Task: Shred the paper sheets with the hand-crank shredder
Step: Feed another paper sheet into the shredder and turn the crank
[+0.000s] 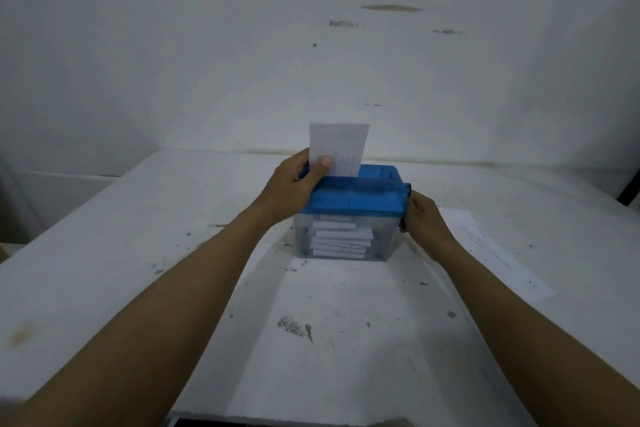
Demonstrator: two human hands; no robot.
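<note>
A small shredder with a blue top and a clear bin stands in the middle of the white table. Shredded white strips lie piled inside the bin. A white paper sheet stands upright in the slot on top. My left hand pinches the sheet's lower left corner, thumb in front, resting against the shredder's left end. My right hand is closed on the crank at the shredder's right side; the crank handle is mostly hidden by the fingers.
More white paper lies flat on the table to the right of the shredder, partly under my right forearm. The tabletop is scuffed with dark marks. A white wall rises behind the table. A dark object shows at the far right edge.
</note>
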